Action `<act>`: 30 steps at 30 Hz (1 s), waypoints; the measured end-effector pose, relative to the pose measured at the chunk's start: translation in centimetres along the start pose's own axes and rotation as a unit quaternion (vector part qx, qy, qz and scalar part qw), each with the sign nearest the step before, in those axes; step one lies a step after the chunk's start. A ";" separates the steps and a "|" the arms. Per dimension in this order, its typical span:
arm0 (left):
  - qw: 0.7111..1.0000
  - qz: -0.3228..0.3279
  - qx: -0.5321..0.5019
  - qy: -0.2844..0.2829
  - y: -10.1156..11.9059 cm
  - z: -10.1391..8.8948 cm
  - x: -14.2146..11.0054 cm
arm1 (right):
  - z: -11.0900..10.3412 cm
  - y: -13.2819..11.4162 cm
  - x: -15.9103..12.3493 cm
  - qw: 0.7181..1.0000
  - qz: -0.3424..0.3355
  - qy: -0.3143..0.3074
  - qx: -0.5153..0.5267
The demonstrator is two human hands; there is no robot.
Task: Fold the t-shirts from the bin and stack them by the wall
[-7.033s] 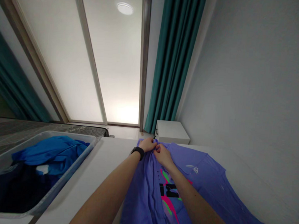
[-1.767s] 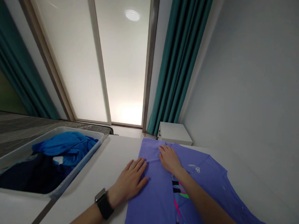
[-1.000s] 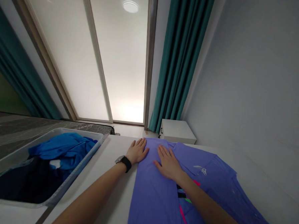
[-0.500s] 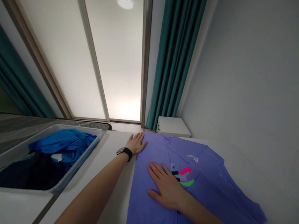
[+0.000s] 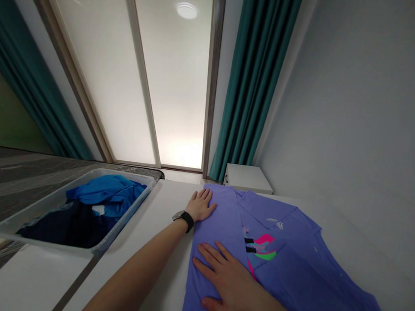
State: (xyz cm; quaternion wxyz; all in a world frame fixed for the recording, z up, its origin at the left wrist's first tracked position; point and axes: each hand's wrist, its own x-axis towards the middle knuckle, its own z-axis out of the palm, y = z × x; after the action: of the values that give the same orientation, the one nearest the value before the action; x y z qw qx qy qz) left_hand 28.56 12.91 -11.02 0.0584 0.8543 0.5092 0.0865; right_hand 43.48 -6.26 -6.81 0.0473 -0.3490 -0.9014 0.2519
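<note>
A purple T-shirt lies on the white table, its left side folded inward in a long strip. On its chest are a small white logo and a pink, black and green print, partly covered by the fold. My left hand, with a black-strapped watch at the wrist, rests flat on the shirt's far left edge, fingers outstretched. Lower down, my right hand lies palm down on the folded strip with its fingers spread. Neither hand grips the cloth. The shirt's near end is cut off by the frame's bottom.
To the left stands a whitish plastic bin holding a bright blue garment and dark clothing. A small white cabinet is beyond the table's far edge, by a teal curtain. A wall borders the right side.
My right hand has slid down the folded strip toward me, uncovering more of the print. My left hand stays at the far edge. The whole view has shifted slightly.
</note>
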 end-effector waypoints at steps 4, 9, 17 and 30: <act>1.000 0.004 0.003 -0.008 -0.4 0.0 0.8 | 0.0 -0.2 -0.6 0.999 -0.027 -0.009 -0.024; 1.000 0.016 0.001 -0.014 -0.7 0.0 1.3 | -0.2 -0.4 -0.6 1.000 -0.018 -0.010 -0.005; 0.999 0.035 -0.011 -0.009 -1.2 -0.9 0.2 | -0.5 -0.5 -0.6 0.999 0.021 0.015 0.044; 0.996 0.075 -0.046 0.025 -3.3 -1.6 -8.1 | -4.7 8.0 7.1 0.973 0.099 0.207 -0.029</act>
State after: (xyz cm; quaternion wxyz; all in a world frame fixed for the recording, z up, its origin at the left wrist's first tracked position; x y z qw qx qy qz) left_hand 21.58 7.33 -10.82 0.0781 0.8842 0.4401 0.1357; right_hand 44.19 5.41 -7.30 0.1973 -0.4827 -0.8398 0.1513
